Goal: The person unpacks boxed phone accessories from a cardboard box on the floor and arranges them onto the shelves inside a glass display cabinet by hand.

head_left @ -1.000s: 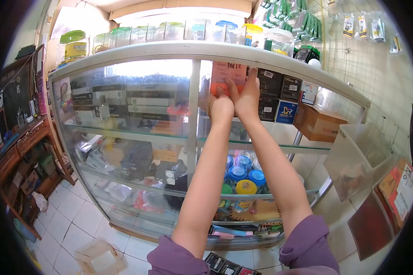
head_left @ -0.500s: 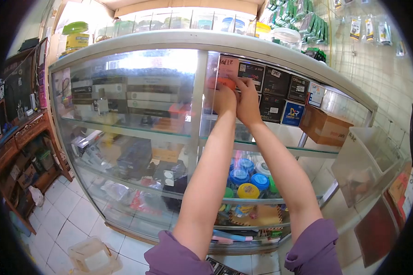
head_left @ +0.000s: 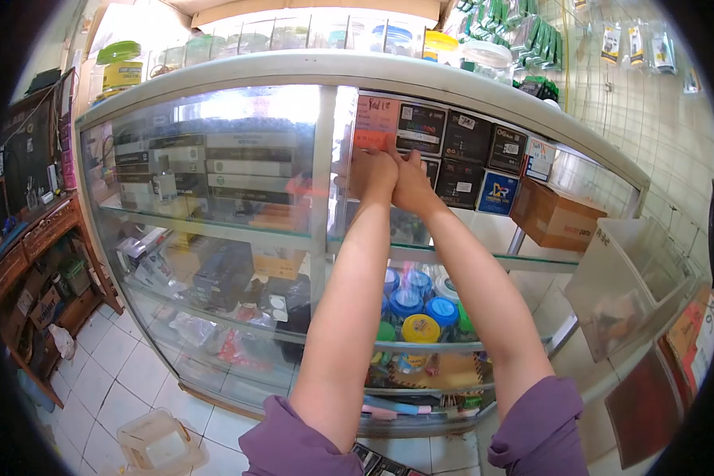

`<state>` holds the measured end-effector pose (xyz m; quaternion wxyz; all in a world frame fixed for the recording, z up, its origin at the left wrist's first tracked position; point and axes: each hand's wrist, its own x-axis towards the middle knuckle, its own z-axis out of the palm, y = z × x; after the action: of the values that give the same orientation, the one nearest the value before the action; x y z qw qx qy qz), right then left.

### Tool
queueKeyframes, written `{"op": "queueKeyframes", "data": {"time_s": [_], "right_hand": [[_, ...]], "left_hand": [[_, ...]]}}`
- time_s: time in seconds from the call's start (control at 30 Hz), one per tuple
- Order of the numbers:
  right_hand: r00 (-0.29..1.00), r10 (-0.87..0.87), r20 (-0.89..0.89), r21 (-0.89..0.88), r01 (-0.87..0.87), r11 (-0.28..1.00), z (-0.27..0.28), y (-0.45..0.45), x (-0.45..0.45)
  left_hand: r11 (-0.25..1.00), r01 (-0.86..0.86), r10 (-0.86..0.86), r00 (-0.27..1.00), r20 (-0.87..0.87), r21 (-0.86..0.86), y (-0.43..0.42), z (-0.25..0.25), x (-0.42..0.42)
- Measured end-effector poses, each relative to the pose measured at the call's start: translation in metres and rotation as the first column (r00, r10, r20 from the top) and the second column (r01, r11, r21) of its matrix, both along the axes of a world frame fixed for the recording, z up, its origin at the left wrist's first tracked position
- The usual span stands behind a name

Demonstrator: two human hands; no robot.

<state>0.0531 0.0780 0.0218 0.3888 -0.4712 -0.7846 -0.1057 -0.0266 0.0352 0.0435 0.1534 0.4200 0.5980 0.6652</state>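
Both arms reach into the open upper part of a glass display cabinet. My left hand is at the lower edge of an orange-pink box with handwriting on it; its fingertips are mostly hidden. Close against it, my right hand has bent fingers near the same box's lower right corner; whether it grips anything is unclear. Black boxes stand stacked just right of the hands, with a blue box beside them.
A cardboard box sits on the shelf to the right. Lidded jars stand on the shelf below. A translucent bin is at the right. On the tiled floor lies a clear plastic container. Packets hang on the wall grid.
Both hands have moved lower on the orange-pink box, and my right fingers have come down from its right side. More of the box and the neighbouring black boxes shows. The view has shifted slightly.
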Motion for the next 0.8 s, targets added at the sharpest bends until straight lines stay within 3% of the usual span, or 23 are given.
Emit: {"op": "queueKeyframes", "data": {"time_s": [0.07, 0.2, 0.27, 0.3, 0.37, 0.4, 0.43, 0.47, 0.5, 0.53, 0.57, 0.63, 0.67, 0.7, 0.8], "right_hand": [[0.993, -0.104, 0.06, -0.105, 0.109, 0.988, 0.004, -0.013, -0.001], [0.976, -0.168, 0.142, -0.16, 0.19, 0.969, -0.003, 0.021, 0.003], [0.969, 0.09, 0.228, 0.161, -0.129, 0.978, -0.017, 0.047, 0.014], [0.972, 0.082, 0.219, 0.161, -0.119, 0.98, -0.02, 0.043, 0.018], [0.941, 0.338, 0.024, -0.124, -0.332, 0.935, -0.034, 0.03, 0.027], [0.946, 0.323, 0.015, -0.125, -0.319, 0.94, -0.04, 0.013, 0.028], [0.988, 0.154, 0.018, -0.115, -0.151, 0.982, -0.041, -0.014, 0.024], [1.0, -0.019, 0.015, -0.111, 0.02, 0.994, -0.043, -0.042, 0.023], [0.999, -0.035, 0.003, -0.124, 0.035, 0.992, -0.043, -0.071, 0.025], [0.992, -0.118, -0.042, -0.086, 0.115, 0.99, -0.042, -0.1, 0.027], [0.976, -0.2, -0.089, -0.059, 0.195, 0.979, -0.047, -0.121, 0.029], [0.985, -0.168, -0.028, -0.07, 0.166, 0.984, -0.069, -0.139, 0.04], [0.989, -0.13, -0.065, 0.142, 0.138, 0.98, -0.084, -0.152, 0.041], [0.992, -0.087, -0.091, 0.344, 0.114, 0.932, -0.099, -0.168, 0.043], [0.978, -0.169, -0.125, 0.282, 0.199, 0.939, -0.14, -0.229, 0.047]], "left_hand": [[0.993, -0.032, 0.04, 0.997, -0.069, 0.116, -0.002, -0.004, 0.001], [0.987, -0.048, 0.073, 0.984, -0.163, 0.153, 0.005, -0.009, 0.001], [1.0, 0.01, -0.013, 0.973, -0.232, -0.015, 0.015, -0.013, 0.001], [1.0, 0.019, -0.023, 0.97, -0.241, -0.017, 0.014, -0.014, 0.005], [0.998, -0.052, 0.055, 0.961, -0.27, 0.018, 0.01, -0.02, 0.015], [0.998, -0.044, 0.058, 0.946, -0.318, 0.051, 0.003, -0.026, 0.016], [0.999, -0.027, 0.041, 0.945, -0.325, 0.047, -0.001, -0.033, 0.018], [0.985, 0.069, -0.014, 0.944, -0.329, 0.156, -0.003, -0.044, 0.02], [0.952, 0.164, -0.069, 0.938, -0.338, 0.259, -0.009, -0.056, 0.022], [0.879, 0.189, -0.005, 0.922, -0.388, 0.438, -0.028, -0.062, 0.022], [0.883, 0.207, -0.026, 0.918, -0.397, 0.422, -0.048, -0.068, 0.02], [0.668, 0.408, -0.106, 0.88, -0.463, 0.622, -0.089, -0.08, 0.012], [0.615, 0.398, -0.034, 0.876, -0.481, 0.681, -0.107, -0.09, 0.01], [0.631, 0.411, -0.06, 0.872, -0.487, 0.658, -0.125, -0.104, 0.006], [0.648, 0.485, -0.114, 0.824, -0.554, 0.588, -0.184, -0.149, -0.016]]}}
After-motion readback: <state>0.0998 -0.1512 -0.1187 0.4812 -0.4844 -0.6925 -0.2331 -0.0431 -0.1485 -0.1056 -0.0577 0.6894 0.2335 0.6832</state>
